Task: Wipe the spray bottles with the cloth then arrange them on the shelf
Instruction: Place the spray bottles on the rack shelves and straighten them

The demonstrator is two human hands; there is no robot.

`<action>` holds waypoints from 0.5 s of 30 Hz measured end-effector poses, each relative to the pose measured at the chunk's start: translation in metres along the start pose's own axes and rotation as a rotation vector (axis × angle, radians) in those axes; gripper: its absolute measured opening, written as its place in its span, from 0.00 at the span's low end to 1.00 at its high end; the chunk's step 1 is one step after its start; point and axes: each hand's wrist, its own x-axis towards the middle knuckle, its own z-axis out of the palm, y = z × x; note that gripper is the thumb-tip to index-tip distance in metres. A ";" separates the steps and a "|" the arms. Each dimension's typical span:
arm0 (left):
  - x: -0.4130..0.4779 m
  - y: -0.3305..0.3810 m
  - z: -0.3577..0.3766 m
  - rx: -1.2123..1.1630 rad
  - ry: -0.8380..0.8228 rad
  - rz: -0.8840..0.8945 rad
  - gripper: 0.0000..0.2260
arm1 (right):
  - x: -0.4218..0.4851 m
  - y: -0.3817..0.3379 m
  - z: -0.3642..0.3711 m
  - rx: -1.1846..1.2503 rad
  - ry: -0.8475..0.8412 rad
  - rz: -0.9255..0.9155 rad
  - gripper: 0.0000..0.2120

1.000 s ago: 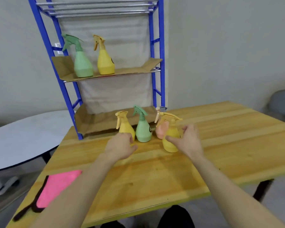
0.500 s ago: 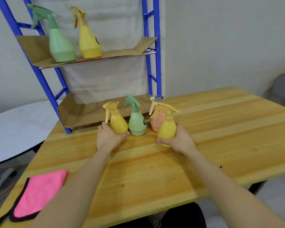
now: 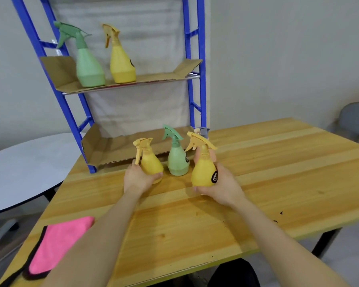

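Right now I am seeing the left hand [image 3: 137,179] curling its fingers around the small yellow bottle [image 3: 150,165] on the wooden table [image 3: 278,172], while the right hand [image 3: 222,186] is wrapping the larger yellow bottle [image 3: 203,172], possibly lifting it slightly. Between them a green bottle [image 3: 177,160] is standing upright. Two bottles are sitting on the blue shelf [image 3: 193,59], and the pink cloth [image 3: 58,243] is lying at the table's near left corner.

Wooden table [image 3: 257,183] with spray bottles [image 3: 177,160], pink cloth [image 3: 58,245].
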 end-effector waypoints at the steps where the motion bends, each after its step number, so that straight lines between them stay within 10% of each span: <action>1: -0.003 -0.005 -0.005 -0.028 0.011 0.016 0.48 | -0.001 -0.008 0.001 0.021 0.008 -0.025 0.56; 15: 0.019 0.024 -0.151 -0.193 0.226 0.268 0.47 | 0.067 -0.183 -0.051 0.083 0.225 -0.277 0.50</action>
